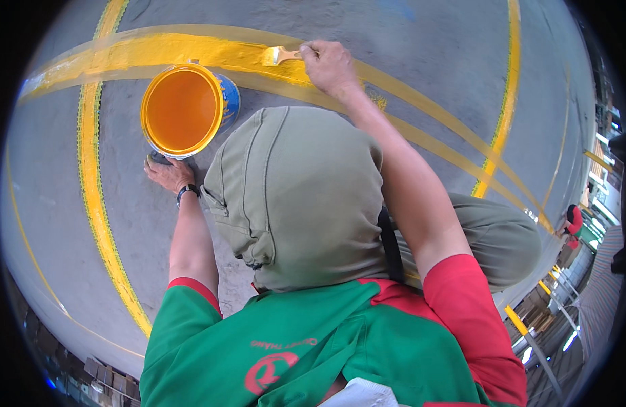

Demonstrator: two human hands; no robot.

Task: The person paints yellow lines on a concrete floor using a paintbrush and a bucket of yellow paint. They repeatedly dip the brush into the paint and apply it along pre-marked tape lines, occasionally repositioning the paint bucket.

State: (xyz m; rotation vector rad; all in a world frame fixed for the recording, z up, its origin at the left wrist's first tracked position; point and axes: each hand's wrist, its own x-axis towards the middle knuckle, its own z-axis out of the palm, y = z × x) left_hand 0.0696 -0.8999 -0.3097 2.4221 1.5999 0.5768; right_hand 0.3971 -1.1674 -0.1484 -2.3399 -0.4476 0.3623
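The right hand (330,66) is stretched out ahead over the grey concrete floor (428,61), its grip closed tight around the handle of a small flat paintbrush with a pale wooden handle and yellow-loaded bristles (280,55). The brush juts out to the left of that grip, its bristles lying on the wide band of wet yellow paint (170,51) that curves across the floor; the band runs between two strips of pale masking tape (421,139), which carry on bare to the right of the grip and away toward the lower right. The left hand (169,173) is pressed palm-down on the floor with a dark watch at the wrist, its grip flat and spread, holding nothing; just beyond its fingers, touching or nearly so, stands a round open bucket with a blue outer wall and an inside coated in orange-yellow paint (183,108). The bucket sits near the painted band, down and to the left of the brush grip. An older, narrower yellow line (96,197) crosses the floor to the left of the left hand. The person's knees in olive-green trousers (299,197) fill the space between the two arms.
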